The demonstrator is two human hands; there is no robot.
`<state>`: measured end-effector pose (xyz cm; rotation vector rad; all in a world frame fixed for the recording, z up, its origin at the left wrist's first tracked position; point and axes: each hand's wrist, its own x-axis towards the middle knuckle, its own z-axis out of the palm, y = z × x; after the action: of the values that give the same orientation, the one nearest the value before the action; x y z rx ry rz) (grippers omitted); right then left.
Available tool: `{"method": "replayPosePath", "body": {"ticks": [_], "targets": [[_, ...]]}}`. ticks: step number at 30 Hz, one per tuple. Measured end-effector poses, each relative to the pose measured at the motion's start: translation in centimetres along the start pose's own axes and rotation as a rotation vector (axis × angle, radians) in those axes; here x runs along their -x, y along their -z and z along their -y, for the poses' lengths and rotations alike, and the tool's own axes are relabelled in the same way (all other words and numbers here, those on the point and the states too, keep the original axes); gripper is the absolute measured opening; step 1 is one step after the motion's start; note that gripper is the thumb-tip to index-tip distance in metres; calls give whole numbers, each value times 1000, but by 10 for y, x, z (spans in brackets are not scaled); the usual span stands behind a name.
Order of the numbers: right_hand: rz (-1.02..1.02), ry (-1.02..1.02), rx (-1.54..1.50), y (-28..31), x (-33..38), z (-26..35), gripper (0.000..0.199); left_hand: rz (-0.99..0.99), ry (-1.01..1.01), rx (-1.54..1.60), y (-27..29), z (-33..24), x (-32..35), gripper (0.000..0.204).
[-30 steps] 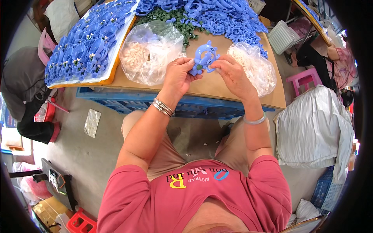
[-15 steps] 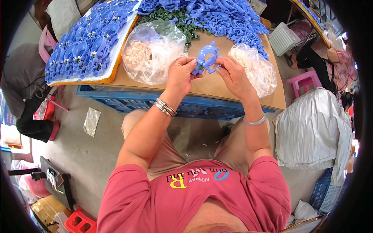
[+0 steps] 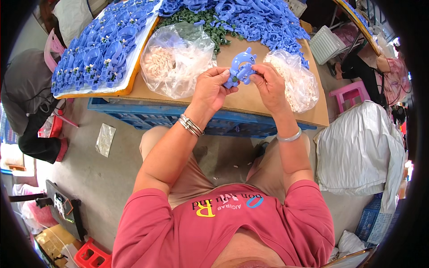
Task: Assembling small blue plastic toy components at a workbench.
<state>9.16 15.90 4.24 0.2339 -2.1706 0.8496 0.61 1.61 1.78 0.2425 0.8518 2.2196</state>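
A blue plastic toy part (image 3: 241, 60), shaped like an animal with a round opening, is held up over the cardboard tabletop. My left hand (image 3: 213, 87) pinches its lower left side, close to a small dark green piece set in it. At its right edge, the fingertips of my right hand (image 3: 270, 83) are closed on the toy part too; whether a smaller piece sits between them is hidden. A clear plastic bag (image 3: 178, 58) of small cream pieces lies left of my hands. Another bag (image 3: 297, 82) with similar pieces lies just to the right.
Blue parts heap (image 3: 263, 22) at the table's back, beside dark green pieces (image 3: 196, 18). An orange-edged tray (image 3: 120, 93) of blue toys stands left. Under the cardboard (image 3: 250, 105) is a blue crate (image 3: 147, 117). Two people sit nearby, left and right; a pink stool (image 3: 350, 93) stands right.
The toy part has turned slightly and shifted a little to the right between my hands. My right fingers have moved closer in along its right edge.
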Motion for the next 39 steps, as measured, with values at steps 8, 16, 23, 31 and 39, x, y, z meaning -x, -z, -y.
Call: {"method": "replayPosePath", "body": {"ticks": [8, 16, 23, 31, 39], "targets": [[-65, -122, -114, -9, 9, -12, 19, -26, -15, 17, 2, 8, -3, 12], [-96, -345, -665, -26, 10, -13, 26, -107, -92, 26, -4, 4, -2, 9], [-85, -396, -766, -24, 12, -15, 25, -92, -35, 65, -1, -2, -2, 10], [-82, -394, -794, -21, 10, -13, 31, -8, -62, 35, 4, -3, -3, 10], [-8, -415, -851, -21, 13, -21, 53, 6, -19, 66, 4, 2, -4, 10]]}}
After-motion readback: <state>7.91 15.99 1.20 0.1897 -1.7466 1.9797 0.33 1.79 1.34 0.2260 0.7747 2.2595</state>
